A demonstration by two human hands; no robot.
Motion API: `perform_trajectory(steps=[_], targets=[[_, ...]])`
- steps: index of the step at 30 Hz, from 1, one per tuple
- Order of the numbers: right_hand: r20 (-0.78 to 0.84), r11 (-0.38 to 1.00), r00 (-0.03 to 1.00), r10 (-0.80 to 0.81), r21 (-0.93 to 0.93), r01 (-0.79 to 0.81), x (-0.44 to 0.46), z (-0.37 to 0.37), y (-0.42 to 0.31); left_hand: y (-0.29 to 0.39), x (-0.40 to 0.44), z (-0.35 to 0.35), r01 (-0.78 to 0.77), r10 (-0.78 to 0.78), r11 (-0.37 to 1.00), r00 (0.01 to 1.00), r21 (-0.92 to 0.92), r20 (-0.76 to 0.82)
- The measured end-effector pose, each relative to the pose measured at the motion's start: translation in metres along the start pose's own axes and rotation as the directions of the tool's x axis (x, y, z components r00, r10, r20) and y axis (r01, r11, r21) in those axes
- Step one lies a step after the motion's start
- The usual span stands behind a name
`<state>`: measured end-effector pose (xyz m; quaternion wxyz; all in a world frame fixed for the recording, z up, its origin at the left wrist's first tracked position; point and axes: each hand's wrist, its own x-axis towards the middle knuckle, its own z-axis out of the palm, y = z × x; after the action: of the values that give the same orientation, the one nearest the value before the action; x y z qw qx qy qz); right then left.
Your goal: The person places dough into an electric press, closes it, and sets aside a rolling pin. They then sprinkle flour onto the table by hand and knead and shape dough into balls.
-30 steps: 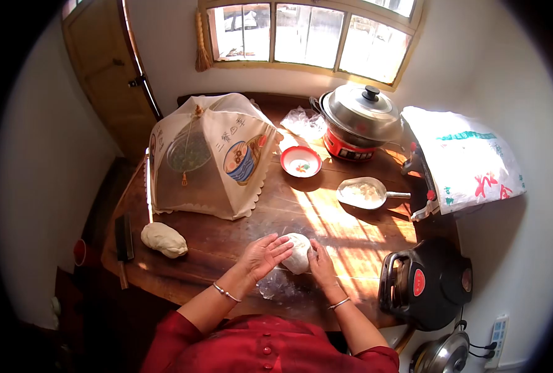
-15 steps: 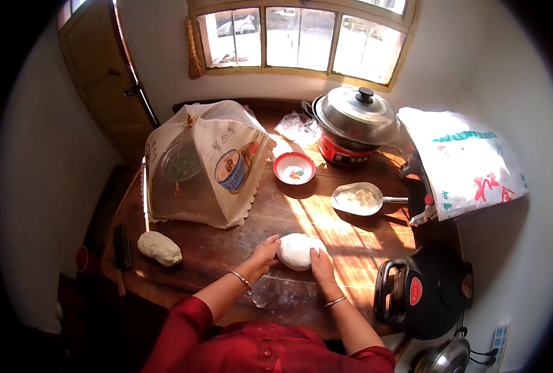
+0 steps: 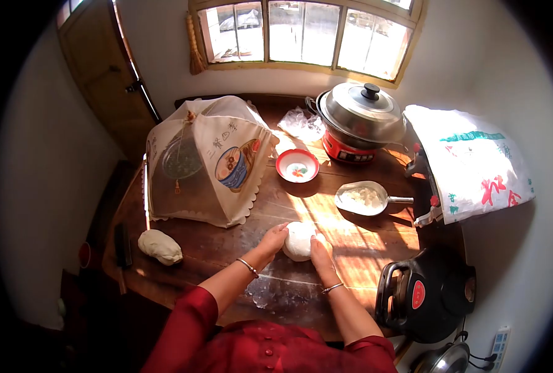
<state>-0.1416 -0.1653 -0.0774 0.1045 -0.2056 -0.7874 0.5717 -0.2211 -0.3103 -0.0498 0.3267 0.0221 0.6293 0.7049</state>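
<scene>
A pale, rounded ball of dough (image 3: pixel 299 242) is between my two hands over the floury wooden table (image 3: pixel 289 289). My left hand (image 3: pixel 274 240) presses its left side, fingers curled round the edge. On the opposite side my right hand (image 3: pixel 322 252) grips it, thumb on top and fingers partly hidden. A second, longer lump of dough (image 3: pixel 160 247) lies at the table's left. Beyond my hands sits a metal scoop (image 3: pixel 362 199) with flour in it, and a red-rimmed bowl (image 3: pixel 297 166) stands further back.
A mesh food cover (image 3: pixel 202 161) takes up the left back. A lidded pot (image 3: pixel 363 115) on a red base stands behind the bowl. To the right are a cloth-like printed sack (image 3: pixel 475 161) and a black appliance (image 3: pixel 435 295). A cleaver (image 3: pixel 123 245) lies at the left edge.
The dough and both hands have moved slightly away from me, toward the back of the table. The dough now looks narrower between the hands. My view has shifted a little.
</scene>
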Motion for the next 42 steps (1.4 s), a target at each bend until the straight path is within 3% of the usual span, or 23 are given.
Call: perform_trajectory(steps=[2, 5, 7, 11, 15, 18, 21, 25, 27, 30, 31, 33, 35, 36, 37, 39, 41, 42], targets=[[0.008, 0.973, 0.999, 0.043, -0.225, -0.04, -0.004, 0.003, -0.01, -0.01, 0.003, -0.006, 0.033, -0.033, 0.999, 0.999, 0.017, -0.023], [0.046, 0.974, 0.996, -0.072, -0.21, 0.08, -0.011, 0.007, -0.003, -0.026, -0.004, -0.018, 0.025, -0.028, 0.999, 0.995, -0.033, -0.1], [0.046, 0.967, 0.992, -0.113, -0.222, 0.121, -0.022, 0.018, 0.0, -0.023, -0.014, -0.032, 0.014, -0.014, 1.0, 1.0, -0.015, -0.015], [0.092, 0.976, 0.979, -0.182, -0.107, 0.191, -0.044, 0.048, -0.013, -0.01, -0.054, -0.062, 0.03, -0.031, 0.999, 0.999, -0.045, -0.014], [0.165, 0.964, 0.957, -0.241, -0.076, 0.256, -0.062, 0.087, -0.017, -0.012, -0.091, -0.102, 0.048, -0.046, 0.999, 0.992, 0.013, -0.118], [0.269, 0.958, 0.944, -0.189, -0.161, 0.238, -0.081, 0.099, -0.028, -0.017, -0.124, -0.118, 0.094, -0.096, 0.995, 0.986, -0.021, -0.137], [0.338, 0.967, 0.926, -0.17, -0.123, 0.223, -0.099, 0.097, -0.033, -0.025, -0.16, -0.113, 0.109, -0.121, 0.991, 0.975, -0.071, -0.186], [0.333, 0.959, 0.918, -0.216, -0.102, 0.263, -0.115, 0.084, -0.019, -0.075, -0.172, -0.106, -0.029, 0.016, 0.997, 0.981, -0.065, -0.196], [0.348, 0.968, 0.926, -0.145, -0.146, 0.206, -0.12, 0.065, -0.02, -0.085, -0.168, -0.093, -0.055, 0.044, 0.997, 0.979, -0.048, -0.2], [0.299, 0.959, 0.946, -0.123, -0.209, 0.191, -0.121, 0.034, -0.006, -0.077, -0.161, -0.063, -0.12, 0.138, 0.974, 0.987, 0.194, -0.081], [0.27, 0.953, 0.958, -0.096, -0.253, 0.167, -0.122, 0.022, -0.005, -0.084, -0.152, -0.058, -0.122, 0.137, 0.975, 0.988, 0.188, -0.07], [0.242, 0.951, 0.97, -0.023, -0.295, 0.096, -0.123, 0.0, -0.024, -0.084, -0.137, -0.044, 0.006, -0.006, 1.0, 1.0, 0.001, 0.024], [0.24, 0.785, 0.968, -0.079, -0.583, 0.209, -0.124, -0.019, -0.049, -0.069, -0.132, -0.035, 0.015, -0.022, 0.997, 0.996, 0.082, 0.091], [0.217, 0.74, 0.947, -0.235, -0.593, 0.319, -0.118, -0.02, -0.042, -0.05, -0.139, -0.026, 0.086, -0.087, 0.993, 0.996, 0.078, 0.004], [0.218, 0.736, 0.948, -0.234, -0.597, 0.319, -0.116, -0.02, -0.037, -0.041, -0.144, -0.02, 0.158, -0.152, 0.985, 0.985, 0.068, -0.084], [0.204, 0.642, 0.865, -0.458, -0.598, 0.48, -0.114, -0.009, -0.053, -0.048, -0.14, -0.03, 0.186, -0.185, 0.982, 0.981, 0.029, -0.053], [0.239, 0.632, 0.848, -0.473, -0.579, 0.515, -0.117, 0.014, -0.058, -0.051, -0.141, -0.039, 0.213, -0.213, 0.977, 0.977, -0.005, -0.026], [0.309, 0.547, 0.819, -0.484, -0.623, 0.558, -0.119, 0.027, -0.058, -0.049, -0.145, -0.042, 0.217, -0.218, 0.975, 0.975, -0.038, -0.032]])
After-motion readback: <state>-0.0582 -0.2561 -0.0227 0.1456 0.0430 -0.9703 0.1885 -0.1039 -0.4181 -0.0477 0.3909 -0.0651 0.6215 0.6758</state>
